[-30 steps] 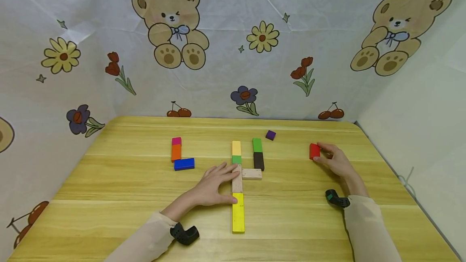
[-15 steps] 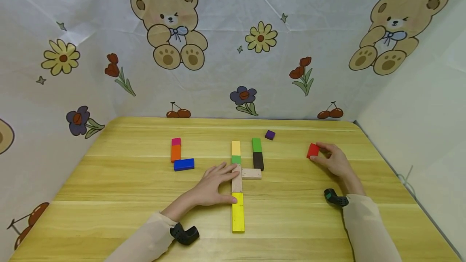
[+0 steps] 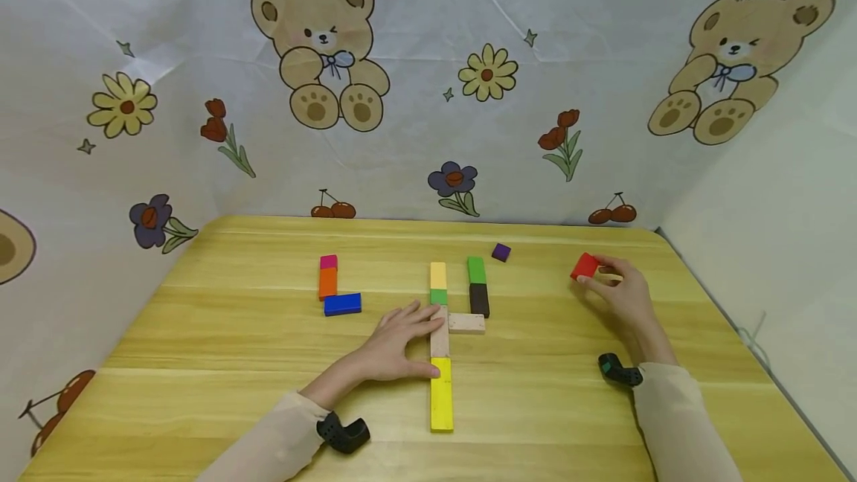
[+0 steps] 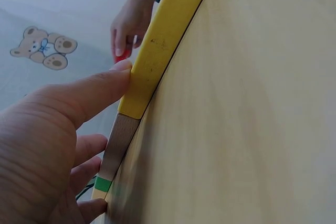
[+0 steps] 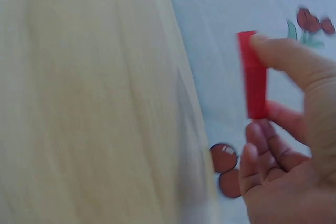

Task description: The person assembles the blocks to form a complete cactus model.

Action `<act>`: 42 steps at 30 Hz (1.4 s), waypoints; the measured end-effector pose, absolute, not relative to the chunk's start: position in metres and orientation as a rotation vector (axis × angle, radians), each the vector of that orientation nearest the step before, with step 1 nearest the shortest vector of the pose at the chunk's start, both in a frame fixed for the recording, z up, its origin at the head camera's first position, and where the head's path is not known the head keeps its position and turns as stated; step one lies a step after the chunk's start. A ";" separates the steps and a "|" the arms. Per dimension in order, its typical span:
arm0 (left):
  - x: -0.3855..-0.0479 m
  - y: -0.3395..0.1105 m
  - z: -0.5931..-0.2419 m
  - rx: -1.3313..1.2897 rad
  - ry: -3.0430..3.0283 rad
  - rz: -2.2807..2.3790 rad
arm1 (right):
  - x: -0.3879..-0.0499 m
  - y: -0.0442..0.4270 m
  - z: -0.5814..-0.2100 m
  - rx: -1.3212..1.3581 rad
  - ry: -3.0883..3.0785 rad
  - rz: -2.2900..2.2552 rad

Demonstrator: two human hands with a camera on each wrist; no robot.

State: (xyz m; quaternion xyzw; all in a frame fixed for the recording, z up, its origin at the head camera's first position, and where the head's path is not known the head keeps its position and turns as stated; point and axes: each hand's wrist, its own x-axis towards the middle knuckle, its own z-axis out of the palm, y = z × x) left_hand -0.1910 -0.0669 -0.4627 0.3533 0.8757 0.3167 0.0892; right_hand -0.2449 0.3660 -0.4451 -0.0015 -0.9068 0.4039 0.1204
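In the head view a column of blocks runs down the middle: pale yellow (image 3: 438,276), green (image 3: 438,297), bare wood (image 3: 440,341) and a long yellow block (image 3: 442,400). My left hand (image 3: 391,344) lies beside it with spread fingers; its thumb touches the yellow block (image 4: 160,40) and its fingertips the wooden one (image 4: 119,142). A second wooden block (image 3: 466,323) meets the column sideways. At the right, my right hand (image 3: 626,296) pinches a red block (image 3: 585,266) between thumb and finger, which the right wrist view shows as a red block (image 5: 255,85) raised off the table.
Left of the column are pink (image 3: 329,262), orange (image 3: 328,283) and blue (image 3: 343,304) blocks. To its right stand a green block (image 3: 476,270) and a dark block (image 3: 478,300) end to end, with a small purple block (image 3: 501,252) behind. A patterned cloth (image 3: 402,162) hangs beyond the table.
My right hand has turned the red block to a slant and carried it slightly away from me. The left hand keeps its place on the column; the head view has shifted a little.
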 end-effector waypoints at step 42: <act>-0.193 -0.067 -0.465 1.025 2.616 0.906 | -0.343 0.154 -0.409 0.556 -2.970 1.170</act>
